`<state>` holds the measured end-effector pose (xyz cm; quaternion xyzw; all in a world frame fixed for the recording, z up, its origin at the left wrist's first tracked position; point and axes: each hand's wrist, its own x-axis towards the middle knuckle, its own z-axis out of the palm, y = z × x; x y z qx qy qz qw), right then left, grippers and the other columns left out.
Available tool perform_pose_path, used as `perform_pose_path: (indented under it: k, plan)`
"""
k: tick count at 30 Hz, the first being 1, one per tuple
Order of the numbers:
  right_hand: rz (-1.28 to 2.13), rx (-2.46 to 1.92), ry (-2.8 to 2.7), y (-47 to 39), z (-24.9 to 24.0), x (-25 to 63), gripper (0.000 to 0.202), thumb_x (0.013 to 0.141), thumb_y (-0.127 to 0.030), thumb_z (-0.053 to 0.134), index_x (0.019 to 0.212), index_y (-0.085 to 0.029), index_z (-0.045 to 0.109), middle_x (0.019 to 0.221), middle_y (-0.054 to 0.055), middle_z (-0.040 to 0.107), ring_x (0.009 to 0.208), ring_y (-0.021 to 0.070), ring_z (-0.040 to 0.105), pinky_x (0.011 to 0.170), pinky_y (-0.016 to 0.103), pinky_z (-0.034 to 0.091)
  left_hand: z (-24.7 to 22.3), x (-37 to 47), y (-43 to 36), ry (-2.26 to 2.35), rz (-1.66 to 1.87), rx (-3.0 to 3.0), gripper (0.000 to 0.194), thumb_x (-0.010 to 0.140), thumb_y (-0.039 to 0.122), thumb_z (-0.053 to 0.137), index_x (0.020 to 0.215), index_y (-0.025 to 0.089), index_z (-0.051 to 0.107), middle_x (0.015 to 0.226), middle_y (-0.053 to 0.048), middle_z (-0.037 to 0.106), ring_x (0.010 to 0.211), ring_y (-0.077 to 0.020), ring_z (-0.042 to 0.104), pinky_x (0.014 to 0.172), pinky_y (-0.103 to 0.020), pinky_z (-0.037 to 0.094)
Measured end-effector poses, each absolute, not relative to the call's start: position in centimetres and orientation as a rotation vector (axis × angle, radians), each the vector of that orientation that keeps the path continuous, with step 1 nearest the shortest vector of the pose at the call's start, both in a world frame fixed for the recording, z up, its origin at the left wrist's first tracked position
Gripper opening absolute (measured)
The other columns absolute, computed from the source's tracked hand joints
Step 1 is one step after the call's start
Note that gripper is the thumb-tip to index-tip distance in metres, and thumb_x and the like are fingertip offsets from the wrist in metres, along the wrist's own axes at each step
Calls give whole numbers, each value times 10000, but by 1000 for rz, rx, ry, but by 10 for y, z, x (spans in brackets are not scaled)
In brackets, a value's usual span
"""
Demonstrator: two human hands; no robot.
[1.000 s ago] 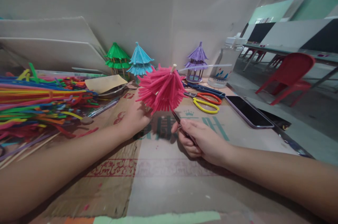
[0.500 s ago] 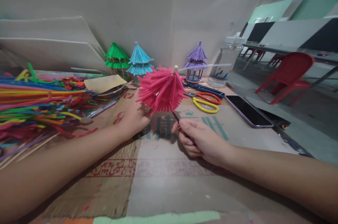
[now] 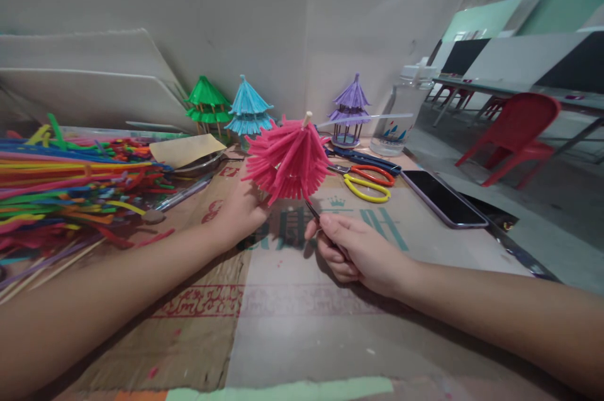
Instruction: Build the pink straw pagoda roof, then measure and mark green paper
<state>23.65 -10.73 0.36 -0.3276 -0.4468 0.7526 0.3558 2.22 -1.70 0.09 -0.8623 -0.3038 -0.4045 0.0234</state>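
Pink roof (image 3: 283,165) left of scissors (image 3: 368,187); strips ring stick (image 3: 307,118), looks nearly done; underside hidden, remainder unclear; right hand (image 3: 349,247), nearer than scissors, grips dark tool (image 3: 312,209); left hand (image 3: 243,212), left of scissors, grip cannot be told.

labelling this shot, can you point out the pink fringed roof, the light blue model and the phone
Pink fringed roof (image 3: 290,157): head view, on the middle of its strips
Light blue model (image 3: 249,99): head view, on its upper roof
Phone (image 3: 443,199): head view, mid-screen
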Motion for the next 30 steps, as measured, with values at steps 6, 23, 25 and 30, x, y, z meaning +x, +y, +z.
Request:
perform_pose_path:
  k: [6,23,25,30]
  plan:
    - [1944,-853,-1163,-108,4,237,299,968,-469,517,884,-184,558,486,-113,348,351,21,149,317,126,144,0,22,-16,-923,-1238,-2638,291,850,101,516,1081,196,666,1020,-70,703,1043,-259,622,949,-436,510]
    - [1900,-930,-1144,-108,7,234,287,959,-470,519,880,-195,544,474,-118,349,346,26,144,311,126,145,-1,21,-16,-946,-1228,-2664,307,827,126,512,1082,200,668,1036,-77,708,1065,-272,616,932,-452,514]
    - [1897,-938,-1142,-108,8,234,287,958,-471,521,876,-197,544,473,-118,350,347,27,141,311,126,140,-1,22,-16,-960,-1229,-2667,307,828,132,513,1084,203,667,1033,-79,708,1059,-276,618,930,-455,516]
    - [1899,-944,-1143,-108,8,234,286,939,-470,552,863,-195,545,470,-120,348,347,25,140,312,128,138,-3,21,-14,-1001,-1254,-2663,258,850,166,530,1062,204,671,1009,-77,711,1046,-276,621,927,-457,521]
